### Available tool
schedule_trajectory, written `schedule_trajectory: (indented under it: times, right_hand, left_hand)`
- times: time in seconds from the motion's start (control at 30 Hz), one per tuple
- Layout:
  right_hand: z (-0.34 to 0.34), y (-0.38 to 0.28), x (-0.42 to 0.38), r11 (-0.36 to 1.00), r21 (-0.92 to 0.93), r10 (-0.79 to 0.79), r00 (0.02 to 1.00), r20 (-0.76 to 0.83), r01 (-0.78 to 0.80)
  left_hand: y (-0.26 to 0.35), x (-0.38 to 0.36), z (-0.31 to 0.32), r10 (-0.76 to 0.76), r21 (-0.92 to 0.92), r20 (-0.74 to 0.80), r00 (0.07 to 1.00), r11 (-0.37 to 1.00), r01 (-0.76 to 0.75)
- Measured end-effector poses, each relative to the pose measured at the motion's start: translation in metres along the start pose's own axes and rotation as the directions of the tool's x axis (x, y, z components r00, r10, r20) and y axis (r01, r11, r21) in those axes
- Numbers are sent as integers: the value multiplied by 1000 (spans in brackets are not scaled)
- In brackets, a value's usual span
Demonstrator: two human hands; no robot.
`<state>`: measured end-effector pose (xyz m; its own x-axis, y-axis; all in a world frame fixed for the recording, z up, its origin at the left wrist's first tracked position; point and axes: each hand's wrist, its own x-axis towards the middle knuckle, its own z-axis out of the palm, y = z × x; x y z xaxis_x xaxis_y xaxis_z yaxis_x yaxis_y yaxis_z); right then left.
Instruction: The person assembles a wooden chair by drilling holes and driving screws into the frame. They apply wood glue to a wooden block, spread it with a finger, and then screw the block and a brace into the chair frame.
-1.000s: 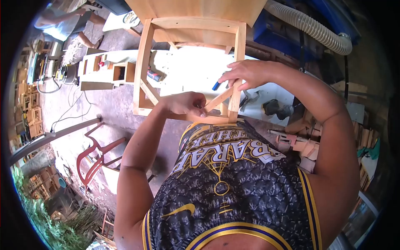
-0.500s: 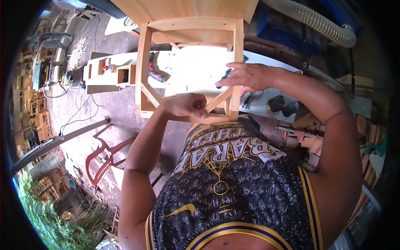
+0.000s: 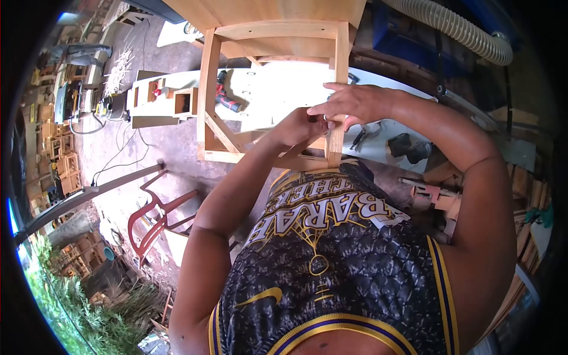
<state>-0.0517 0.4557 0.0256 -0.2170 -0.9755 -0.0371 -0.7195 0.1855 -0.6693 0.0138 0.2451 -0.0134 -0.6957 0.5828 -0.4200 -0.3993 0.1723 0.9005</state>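
Note:
A pale wooden furniture frame [image 3: 210,77], with diagonal corner braces and a broad panel [image 3: 266,13] at its far end, stands directly before me. My left hand [image 3: 299,128] is at its right side, fingers pinched together beside the right-hand post [image 3: 335,145]. What they hold, if anything, is too small to make out. Draped over that same post, my right hand [image 3: 358,105] grips it with the thumb on the near side. Its fingers reach left as far as my left fingertips. The left diagonal brace [image 3: 222,132] shows plainly; my left hand and forearm partly cover the right one.
Beyond the frame is a white bench [image 3: 384,139] bearing a red-and-black drill [image 3: 225,94] and dark tools [image 3: 408,148]. Wooden boxes [image 3: 184,102] sit at the left. A red-brown curved chair part [image 3: 148,228] is at lower left; a ribbed hose [image 3: 449,26] hangs upper right.
My left hand has moved right and away from me, from the near rail to the right post beside my right hand. My right hand stays on the post. The view has shifted slightly.

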Motion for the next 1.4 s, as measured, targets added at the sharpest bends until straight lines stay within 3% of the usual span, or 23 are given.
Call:
schedule_trajectory:
  times: [0.07,0.17,0.23,0.27,0.33,0.37,0.4,0.43,0.47,0.5,0.53,0.6,0.67,0.73,0.77,0.87,1.07,1.13,1.17,1.27,1.4]
  right_hand:
    - [1,-1,0,1000,12,-5,1000,-23,5]
    - [2,-4,-2,998,34,54,998,-14,-54]
    - [7,-4,-8,994,-72,63,978,-201,-79]
    - [11,-5,-12,995,-69,59,978,-201,-74]
    - [26,-12,-23,960,-132,135,820,-556,-247]
    - [41,-14,-29,938,-6,265,728,-632,-347]
    - [59,-17,-33,939,-4,264,727,-634,-345]
    - [79,-19,-35,887,355,461,575,-676,-294]
    - [100,-15,-38,733,659,656,428,-622,-166]
    - [112,-14,-36,387,911,763,504,-404,143]
    - [125,-13,-35,98,955,839,493,-230,278]
    - [129,-25,-20,-11,923,859,476,-188,384]
    - [123,-34,-4,4,920,863,464,-202,392]
    - [119,-38,9,82,933,863,443,-243,351]
    - [121,-37,15,101,932,901,365,-234,348]
    - [122,-36,19,93,921,920,320,-225,379]
    - [124,-32,17,125,914,912,317,-259,385]
    - [126,-29,16,120,909,910,322,-262,399]
    - [127,-28,16,123,906,908,323,-268,405]
    - [124,-31,15,125,912,908,324,-264,391]
    - [126,-29,16,136,924,914,314,-256,358]
  left_hand:
    - [-2,3,7,-10,-346,-41,999,938,-4]
    - [4,7,3,-109,-283,-5,994,954,103]
    - [4,4,2,-206,-314,41,978,926,208]
    - [3,4,1,-210,-315,37,977,926,211]
    - [2,8,-2,-283,-167,-6,959,946,279]
    - [3,8,-2,-286,-164,-8,958,946,281]
    - [3,7,-1,-277,-181,-1,961,945,273]
    - [3,7,-1,-268,-199,6,963,944,264]
    - [6,6,-1,-268,-196,5,963,944,264]
    - [9,4,-2,-298,-117,-9,955,948,295]
    - [12,4,-3,-326,-37,-23,945,945,325]
    - [15,3,-5,-340,24,-26,940,940,341]
    - [13,2,-8,-353,87,-33,935,931,355]
    - [2,1,-14,-252,-107,66,966,960,258]
    - [1,1,-14,-250,-103,67,966,961,256]
    - [3,-3,-15,-192,-189,92,977,960,206]
    - [6,-10,-21,-167,-226,150,975,954,198]
    - [7,-18,-31,-227,-126,200,953,959,255]
    - [-2,-20,-42,-282,55,224,933,959,277]
    - [-4,-38,-65,-296,390,342,892,908,151]
    - [-12,-52,-72,-285,441,269,920,886,145]
